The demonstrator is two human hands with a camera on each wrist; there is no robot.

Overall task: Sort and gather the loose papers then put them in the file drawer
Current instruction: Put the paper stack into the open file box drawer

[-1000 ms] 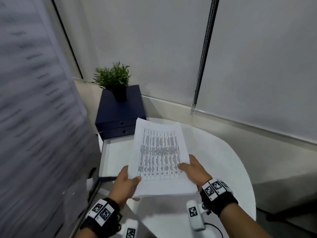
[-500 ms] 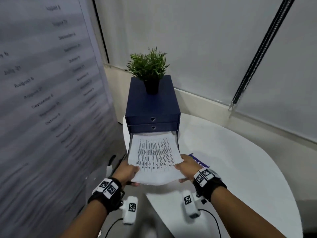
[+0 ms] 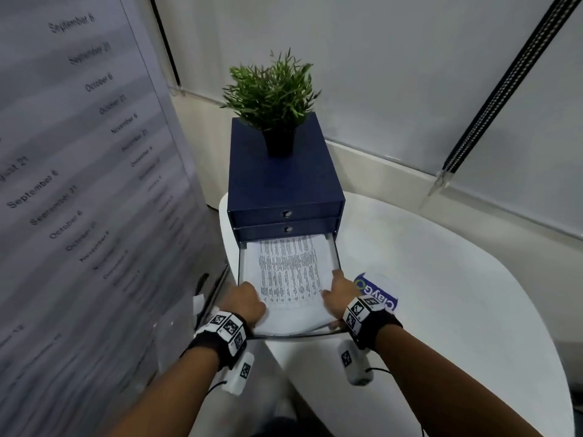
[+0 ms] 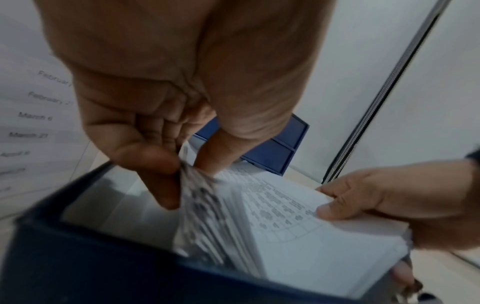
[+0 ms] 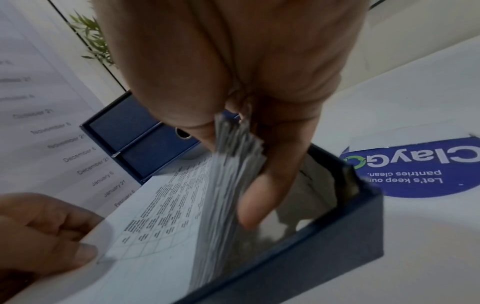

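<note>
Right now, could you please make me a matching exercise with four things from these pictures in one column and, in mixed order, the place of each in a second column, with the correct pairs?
Things
1. stack of papers
2. potted plant
3. blue sticker
4. open drawer

Places
A. on top of the blue drawer box
B. flat on the white table, right of the drawer
C. pulled out below two closed drawers
D. gripped at both sides by the left hand and the right hand

Pairs: 1-D, 2-A, 3-B, 4-C

Head view downward; wrist views close, sharing open drawer (image 3: 288, 334).
</note>
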